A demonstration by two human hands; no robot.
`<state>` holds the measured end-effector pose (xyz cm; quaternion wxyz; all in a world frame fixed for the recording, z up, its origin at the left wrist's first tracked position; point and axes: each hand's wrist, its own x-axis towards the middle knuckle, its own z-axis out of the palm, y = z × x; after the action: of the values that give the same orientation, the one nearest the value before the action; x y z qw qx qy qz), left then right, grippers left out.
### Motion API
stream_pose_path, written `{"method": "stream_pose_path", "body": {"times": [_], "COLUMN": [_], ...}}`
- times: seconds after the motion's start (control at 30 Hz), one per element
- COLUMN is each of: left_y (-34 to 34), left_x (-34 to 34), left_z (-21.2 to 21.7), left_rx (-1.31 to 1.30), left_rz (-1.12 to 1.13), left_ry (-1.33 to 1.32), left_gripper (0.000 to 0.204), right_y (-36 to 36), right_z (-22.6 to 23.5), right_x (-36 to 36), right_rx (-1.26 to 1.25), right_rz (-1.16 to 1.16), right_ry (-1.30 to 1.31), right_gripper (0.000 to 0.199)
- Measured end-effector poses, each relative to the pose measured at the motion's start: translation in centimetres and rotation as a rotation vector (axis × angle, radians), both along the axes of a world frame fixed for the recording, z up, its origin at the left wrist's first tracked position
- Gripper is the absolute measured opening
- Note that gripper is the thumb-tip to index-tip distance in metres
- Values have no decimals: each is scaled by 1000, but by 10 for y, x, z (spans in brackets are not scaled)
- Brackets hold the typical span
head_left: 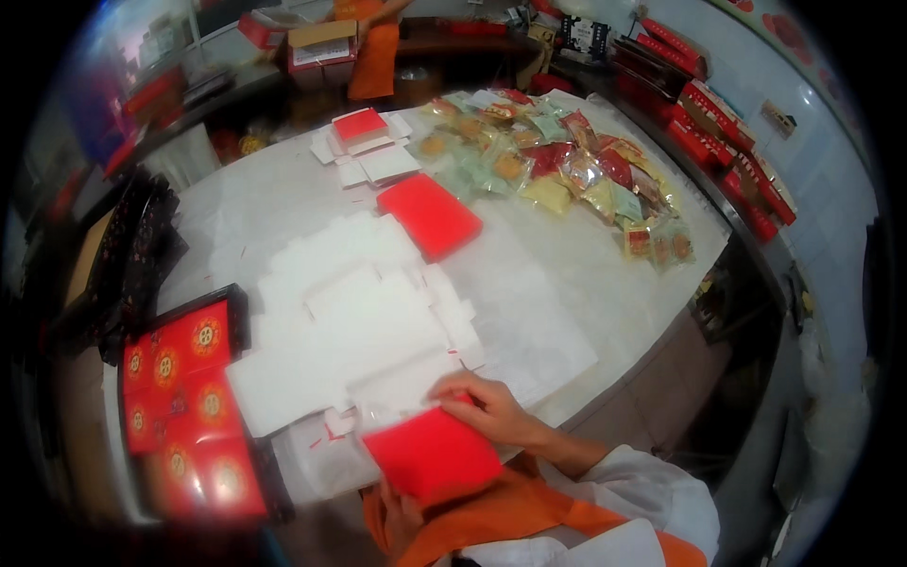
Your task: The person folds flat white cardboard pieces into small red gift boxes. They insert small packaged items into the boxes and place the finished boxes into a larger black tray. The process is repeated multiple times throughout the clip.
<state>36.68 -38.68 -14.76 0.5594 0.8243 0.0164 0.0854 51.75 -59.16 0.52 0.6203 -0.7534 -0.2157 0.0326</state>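
At the table's near edge, close to my orange apron, a plain red box [433, 455] is between my hands. My right hand [484, 406] bends over its far right corner, fingers curled onto the edge. From below, my left hand [401, 510] grips the near left side; the box hides part of its fingers. Just beyond lies an overlapping spread of flat white cardboard blanks [350, 321]. Another red box [430, 215] sits past these, and a smaller red piece [360, 126] rests on white cartons [383, 163].
Many small wrapped packets [557, 151] are heaped at the table's far right. A black-rimmed tray [241, 331] of red gold-patterned boxes [203, 402] stands at the left. Red cartons [723, 142] line the right wall. Another person in an orange apron [374, 61] stands beyond the table.
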Motion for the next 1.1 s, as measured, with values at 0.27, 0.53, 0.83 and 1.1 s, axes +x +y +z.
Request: {"method": "stream_pose_path", "body": {"times": [0.27,0.53,0.83,1.1], "left_y": [5,3,-24,-21], "left_x": [10,29,44,54], "left_z": [45,62,112,115], "left_rx": [-105,-271,-526,-386], "left_rz": [49,162,275,187], "left_ry": [83,286,74,270], "left_gripper": [28,13,15,12], "right_y": [-3,10,18,11], "right_z": [-45,-60,-65,-39], "right_x": [-45,-58,-66,-49], "right_rx": [61,244,564,229], "right_rz": [187,-99,-143,-73], "right_ry": [334,9,387,606], "right_gripper": [15,9,15,15]}}
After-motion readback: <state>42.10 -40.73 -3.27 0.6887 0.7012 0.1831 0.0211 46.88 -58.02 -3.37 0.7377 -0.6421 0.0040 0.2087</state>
